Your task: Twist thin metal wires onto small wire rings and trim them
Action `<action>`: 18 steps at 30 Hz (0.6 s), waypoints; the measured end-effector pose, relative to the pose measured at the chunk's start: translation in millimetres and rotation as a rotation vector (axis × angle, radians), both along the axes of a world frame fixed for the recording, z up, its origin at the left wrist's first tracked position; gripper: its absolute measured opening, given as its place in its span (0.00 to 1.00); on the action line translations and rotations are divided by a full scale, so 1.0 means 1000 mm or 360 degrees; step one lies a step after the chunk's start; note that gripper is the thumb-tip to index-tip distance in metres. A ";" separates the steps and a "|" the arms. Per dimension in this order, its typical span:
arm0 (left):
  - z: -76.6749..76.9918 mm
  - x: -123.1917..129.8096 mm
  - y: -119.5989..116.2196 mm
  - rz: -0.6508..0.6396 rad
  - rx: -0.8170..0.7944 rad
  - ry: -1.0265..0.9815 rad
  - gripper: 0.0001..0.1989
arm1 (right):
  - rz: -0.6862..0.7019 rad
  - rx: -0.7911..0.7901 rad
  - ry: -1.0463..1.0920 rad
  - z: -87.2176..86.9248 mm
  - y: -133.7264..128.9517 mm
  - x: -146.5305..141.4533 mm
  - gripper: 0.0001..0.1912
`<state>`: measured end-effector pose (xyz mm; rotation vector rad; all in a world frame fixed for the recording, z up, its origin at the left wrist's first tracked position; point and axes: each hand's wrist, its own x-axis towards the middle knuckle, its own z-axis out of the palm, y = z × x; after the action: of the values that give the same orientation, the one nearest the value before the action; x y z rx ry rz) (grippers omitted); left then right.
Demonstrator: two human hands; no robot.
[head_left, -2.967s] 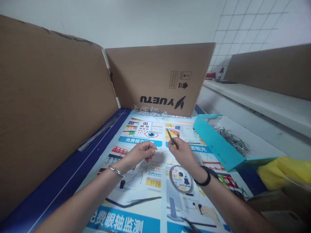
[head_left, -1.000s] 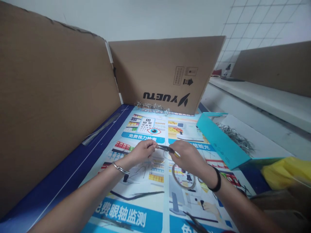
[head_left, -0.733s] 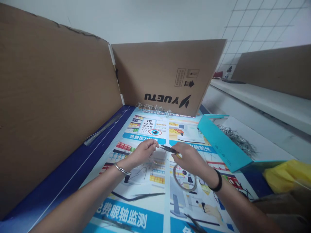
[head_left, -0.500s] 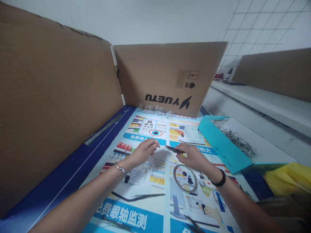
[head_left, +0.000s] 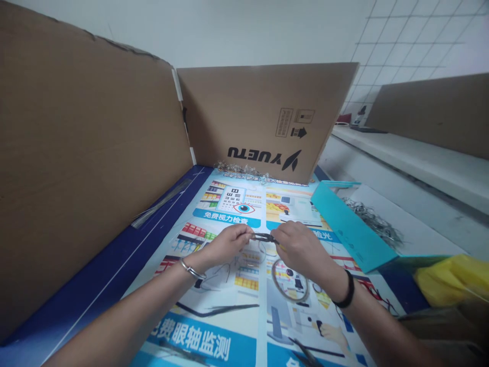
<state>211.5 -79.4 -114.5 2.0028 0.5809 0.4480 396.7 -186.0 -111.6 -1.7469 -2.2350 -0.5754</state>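
My right hand (head_left: 300, 247) is closed around a pair of pliers (head_left: 264, 237) with dark jaws and a bit of yellow on the handle. The jaws point left and reach the fingertips of my left hand (head_left: 231, 242). Those left fingers are pinched together, and a thin wire (head_left: 261, 257) seems to curve down from them over the printed mat. Its exact hold is too small to make out. Below my right hand lies a coiled ring of wire (head_left: 275, 279) on the mat.
Cardboard panels (head_left: 267, 112) stand behind and to the left. Clear scraps (head_left: 244, 171) lie along the back panel. To the right, a turquoise box (head_left: 351, 229) contains a tangle of wire pieces (head_left: 372, 221), near a yellow bag (head_left: 445, 280). Thin strips (head_left: 160, 204) lie left; a dark tool (head_left: 303, 351) lies at the front.
The pliers have moved left and turned level, so their jaws now meet my left fingertips. My right hand has rolled over with them; my left hand has shifted only slightly.
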 end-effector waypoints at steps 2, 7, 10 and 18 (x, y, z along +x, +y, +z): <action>0.000 0.000 0.000 0.0002 -0.0031 -0.0001 0.09 | -0.0005 0.0018 -0.0126 0.002 -0.001 0.000 0.07; -0.003 0.000 0.001 0.0009 -0.0051 -0.0005 0.08 | -0.0001 0.0070 -0.0297 0.007 -0.004 -0.002 0.08; -0.005 0.001 0.001 0.0049 -0.0077 -0.0011 0.08 | -0.0003 0.0090 -0.0342 0.008 -0.005 -0.003 0.08; -0.006 0.002 -0.001 0.0163 -0.0216 -0.0050 0.07 | -0.0054 0.0144 -0.0359 0.001 -0.003 -0.005 0.09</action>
<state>213.4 -80.6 -120.1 1.8398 0.6786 0.4878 391.5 -188.9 -111.0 -1.7545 -2.2871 -0.9073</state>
